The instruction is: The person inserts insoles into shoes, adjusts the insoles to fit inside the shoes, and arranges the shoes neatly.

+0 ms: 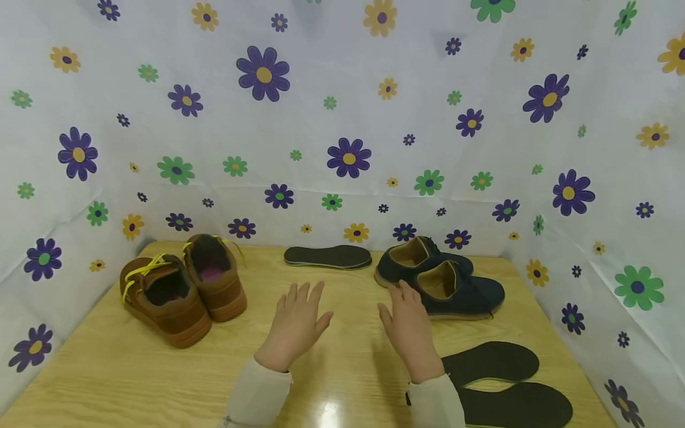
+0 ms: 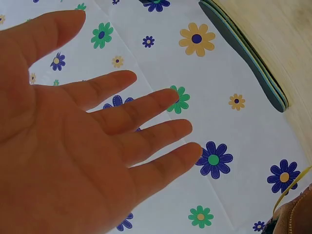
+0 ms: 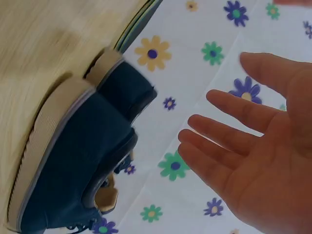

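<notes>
Both hands hover over the wooden table with fingers spread, holding nothing. My left hand (image 1: 296, 327) is left of the middle, between the brown shoes and the dark stacked insoles (image 1: 327, 257) at the back. In the left wrist view the palm of the left hand (image 2: 73, 141) faces the camera, fingers straight. My right hand (image 1: 408, 327) is nearest the navy shoes (image 1: 471, 291), just in front of them in the head view. The right wrist view has the right hand (image 3: 258, 136) apart from the navy shoe (image 3: 73, 151), its fingers extended.
Brown shoes (image 1: 176, 315) with yellow laces stand at the left of the wooden table (image 1: 160, 380). Two black insoles (image 1: 514, 404) lie at the front right, partly behind the right sleeve (image 1: 436, 401). A flowered white cloth (image 1: 310, 131) walls the back and sides.
</notes>
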A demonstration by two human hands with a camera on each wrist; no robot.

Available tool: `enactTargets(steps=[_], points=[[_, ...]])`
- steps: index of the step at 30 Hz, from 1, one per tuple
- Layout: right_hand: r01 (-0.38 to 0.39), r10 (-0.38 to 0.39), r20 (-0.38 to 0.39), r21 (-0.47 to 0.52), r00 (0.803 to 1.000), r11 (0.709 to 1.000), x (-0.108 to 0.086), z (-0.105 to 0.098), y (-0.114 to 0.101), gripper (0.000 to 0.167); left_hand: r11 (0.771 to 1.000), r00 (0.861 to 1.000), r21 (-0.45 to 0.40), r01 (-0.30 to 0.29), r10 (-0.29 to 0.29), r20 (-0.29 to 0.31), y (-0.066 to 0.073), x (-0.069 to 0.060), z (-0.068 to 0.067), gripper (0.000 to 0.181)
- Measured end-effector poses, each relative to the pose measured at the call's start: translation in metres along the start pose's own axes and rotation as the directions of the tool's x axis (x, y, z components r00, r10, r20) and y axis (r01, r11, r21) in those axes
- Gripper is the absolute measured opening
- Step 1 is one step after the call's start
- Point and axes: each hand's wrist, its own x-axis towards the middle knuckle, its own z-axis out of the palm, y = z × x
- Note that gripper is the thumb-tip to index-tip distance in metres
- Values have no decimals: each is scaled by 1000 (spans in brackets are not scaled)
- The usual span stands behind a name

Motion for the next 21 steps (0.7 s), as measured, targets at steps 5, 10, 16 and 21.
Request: enactTargets(steps=[5,10,16,21], points=[[-72,70,-22,-99,997,992,19,-9,23,41,1000,1000,-24,-14,13,-10,-3,-1,-3,57],[-137,150,63,-183,987,974,35,-16,42,41,998,1000,-55,-9,8,-3,-4,-1,-2,57],[-150,191,150,-249,970,957,45,-5,50,52,997,1000,-76,4,-3,17,-4,0,-3,57],[-199,240,144,-252,960,947,49,3,52,49,996,1000,-90,0,3,25,-4,-1,-4,58]])
